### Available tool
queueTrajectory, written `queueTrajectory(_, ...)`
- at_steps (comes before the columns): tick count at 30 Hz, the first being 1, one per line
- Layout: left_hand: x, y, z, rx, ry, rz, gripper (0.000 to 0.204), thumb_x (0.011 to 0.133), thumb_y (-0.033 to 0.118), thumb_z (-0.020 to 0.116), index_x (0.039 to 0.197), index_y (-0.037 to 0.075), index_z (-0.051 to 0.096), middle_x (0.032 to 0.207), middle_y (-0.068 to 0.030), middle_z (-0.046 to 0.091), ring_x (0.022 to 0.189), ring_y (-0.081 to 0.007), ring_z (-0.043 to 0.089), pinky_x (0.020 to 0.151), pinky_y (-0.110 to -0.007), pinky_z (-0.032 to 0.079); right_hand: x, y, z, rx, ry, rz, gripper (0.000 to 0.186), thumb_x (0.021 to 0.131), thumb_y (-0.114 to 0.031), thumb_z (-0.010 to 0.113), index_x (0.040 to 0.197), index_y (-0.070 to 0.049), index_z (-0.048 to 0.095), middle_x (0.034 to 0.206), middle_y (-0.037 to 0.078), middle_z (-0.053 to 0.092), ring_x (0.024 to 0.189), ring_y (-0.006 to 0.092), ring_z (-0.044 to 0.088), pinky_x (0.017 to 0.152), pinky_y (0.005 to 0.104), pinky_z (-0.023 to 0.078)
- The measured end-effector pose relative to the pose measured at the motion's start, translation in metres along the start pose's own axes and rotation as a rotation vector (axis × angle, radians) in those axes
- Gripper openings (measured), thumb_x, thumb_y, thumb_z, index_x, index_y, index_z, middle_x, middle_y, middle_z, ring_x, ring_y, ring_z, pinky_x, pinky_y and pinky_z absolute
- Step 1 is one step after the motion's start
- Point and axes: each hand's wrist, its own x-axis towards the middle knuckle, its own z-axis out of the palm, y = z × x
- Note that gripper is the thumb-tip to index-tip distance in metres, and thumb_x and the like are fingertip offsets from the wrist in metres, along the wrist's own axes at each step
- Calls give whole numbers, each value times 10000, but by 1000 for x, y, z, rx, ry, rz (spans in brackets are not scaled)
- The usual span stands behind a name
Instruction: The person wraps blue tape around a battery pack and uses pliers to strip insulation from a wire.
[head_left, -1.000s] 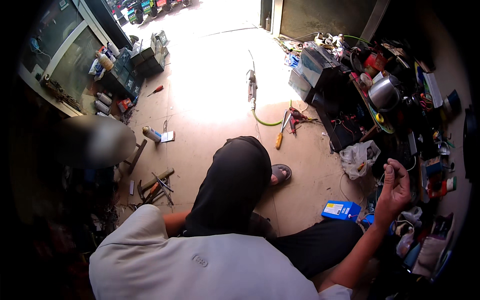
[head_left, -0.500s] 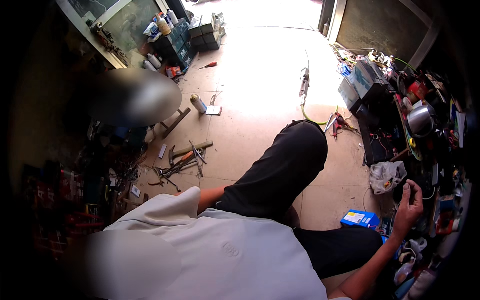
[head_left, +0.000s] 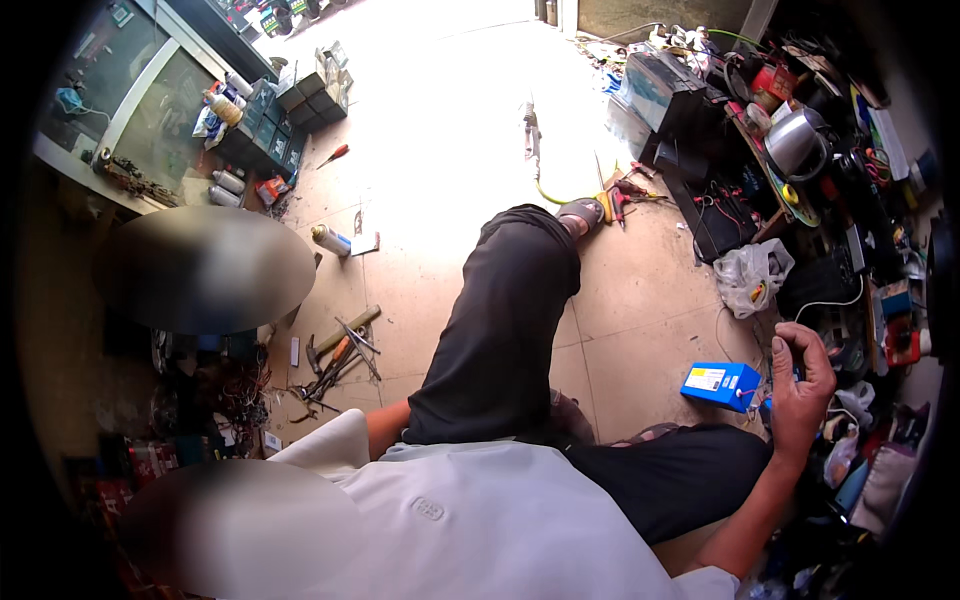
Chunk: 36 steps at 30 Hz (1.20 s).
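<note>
My right hand [head_left: 802, 385] is raised at the right, its fingers bent toward the thumb in a pinch. Whatever it may hold is too small to make out. Nearest to it, a blue battery pack [head_left: 721, 386] with a pale label stands on the floor, just left of the wrist. Of my left arm only the forearm [head_left: 388, 425] shows, passing behind my raised, dark-trousered leg [head_left: 500, 320]. The leg hides my left hand. A dark brownish shape [head_left: 571, 417] beyond the thigh cannot be made out.
Left of my leg lie a hammer [head_left: 345, 335], pliers and other tools near a spray can [head_left: 331, 240]. At the right are a clear plastic bag [head_left: 752, 277], a metal kettle [head_left: 797, 142] and heaped parts. Dark batteries [head_left: 262, 125] stand by the doorway. An air gun [head_left: 531, 140] lies ahead.
The view has swung, shifting the floor things left. My right hand stays raised with its fingers bent and now appears closer beside the blue battery pack. A sandalled foot shows past my knee.
</note>
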Motion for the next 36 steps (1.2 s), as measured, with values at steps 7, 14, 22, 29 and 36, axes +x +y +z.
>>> queueTrajectory(7,181,90,-89,176,241,129,459,803,334,745,1153,39,720,1083,-217,741,1045,-378,702,899,-469,552,-10,-8,-17,50,-85,3,135,842,1,752,953,5,675,981,135,713,881,282,697,796,369,542)
queueTrajectory(14,314,93,-82,398,145,-53,460,801,343,744,1149,44,722,1082,-217,740,1045,-383,699,897,-472,550,-10,50,-16,-57,-208,136,187,777,-3,772,934,-32,676,935,110,701,850,314,694,756,409,554)
queueTrajectory(22,332,98,-35,437,-119,3,461,798,354,744,1143,49,724,1080,-217,739,1046,-389,696,895,-476,548,11,130,-15,-161,-361,370,113,845,-107,746,927,-54,689,908,82,690,836,295,689,753,410,547)
queueTrajectory(29,272,63,-61,379,-244,-13,461,796,363,744,1139,54,725,1079,-217,738,1046,-395,694,894,-479,546,47,136,0,-69,-369,337,121,863,-139,740,945,-57,706,958,127,703,884,352,682,779,435,538)
queueTrajectory(36,271,48,-146,390,-245,-25,462,794,372,743,1134,59,727,1077,-217,737,1046,-400,691,892,-483,544,66,78,-21,-112,-278,364,177,858,-159,748,990,-47,713,988,137,705,916,348,688,809,422,541)
